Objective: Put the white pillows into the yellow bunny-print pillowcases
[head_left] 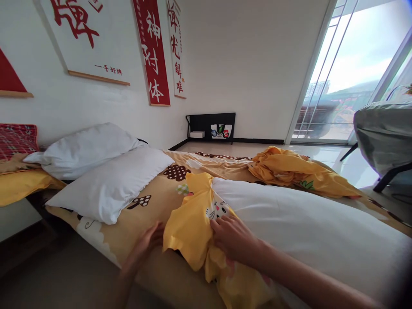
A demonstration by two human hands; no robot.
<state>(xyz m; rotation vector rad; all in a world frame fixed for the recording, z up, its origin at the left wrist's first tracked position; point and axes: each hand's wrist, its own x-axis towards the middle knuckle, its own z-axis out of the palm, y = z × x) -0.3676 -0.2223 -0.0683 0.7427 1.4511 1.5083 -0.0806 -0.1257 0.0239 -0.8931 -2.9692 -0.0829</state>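
Note:
A bunched yellow cover point(189, 223) with a printed cat face lies across the end of a long, padded white piece of bedding point(289, 210). My right hand point(233, 238) is closed on the cover, fingers pinching the cloth just below the cat print. To the left of the cover, my left hand point(149, 240) has its fingers stretched toward the loose edge; the fingertips are close to the cloth, and I cannot tell whether they touch it. Yellow folds hang down below my right hand toward the near side of the bed.
A tan patterned sheet point(135, 223) covers the bed. Two white pillows point(128, 180) lie at its left end. Another crumpled yellow cloth point(283, 167) rests on the far side. A grey-covered chair point(383, 133) stands at right, and a black board point(209, 122) leans by the wall.

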